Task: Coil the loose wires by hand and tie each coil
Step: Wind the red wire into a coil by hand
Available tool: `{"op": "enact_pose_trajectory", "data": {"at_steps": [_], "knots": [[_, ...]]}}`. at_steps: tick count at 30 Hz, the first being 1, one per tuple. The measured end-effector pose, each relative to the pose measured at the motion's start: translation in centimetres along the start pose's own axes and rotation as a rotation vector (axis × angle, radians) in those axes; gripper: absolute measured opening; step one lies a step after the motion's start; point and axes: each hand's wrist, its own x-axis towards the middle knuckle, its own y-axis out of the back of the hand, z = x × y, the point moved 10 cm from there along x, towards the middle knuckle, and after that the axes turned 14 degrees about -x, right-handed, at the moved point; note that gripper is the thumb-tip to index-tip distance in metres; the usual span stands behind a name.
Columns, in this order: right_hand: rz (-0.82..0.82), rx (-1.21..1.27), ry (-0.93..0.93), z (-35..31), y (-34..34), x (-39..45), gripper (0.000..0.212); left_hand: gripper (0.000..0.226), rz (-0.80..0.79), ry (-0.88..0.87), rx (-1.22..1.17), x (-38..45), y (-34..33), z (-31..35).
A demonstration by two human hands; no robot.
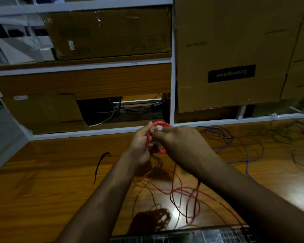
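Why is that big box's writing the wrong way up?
The big cardboard box beside the shelves stands upside down, so its black Crompton label reads inverted. Loose blue wire also sprawls tangled across the wooden table.

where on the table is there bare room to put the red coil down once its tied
Bare wood lies left of the left hand, between the short black wire and the white shelf rail, and along the table near left. Crowded: loose red wire under the arms, blue wire to the right.
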Motion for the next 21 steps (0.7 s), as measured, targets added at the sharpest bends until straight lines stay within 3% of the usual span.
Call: {"op": "enact_pose_trajectory", "data": {"at_steps": [4,7,11,16,21], "knots": [[0.063,0.038,-0.021,2.5,-1.1,1.1,0.028,0.039,-0.042,-0.04,0.123,-0.9,-1.5,0.6],[0.094,0.069,-0.086,4.2,-1.8,1.6,0.016,0.053,-0.112,-0.053,0.141,-1.1,-2.7,0.9],[0.071,0.242,-0.232,6.3,-3.1,1.1,0.02,0.048,-0.189,-0.009,0.068,-0.9,-3.6,0.8],[0.17,-0.012,-0.34,7.4,-2.4,0.8,0.041,0.045,-0.184,0.069,-0.018,-0.7,-4.0,0.3],[0.215,-0.121,-0.356,8.1,-1.8,0.9,0.04,0.041,-0.24,0.135,-0.128,-1.3,-4.6,-0.3]]}}
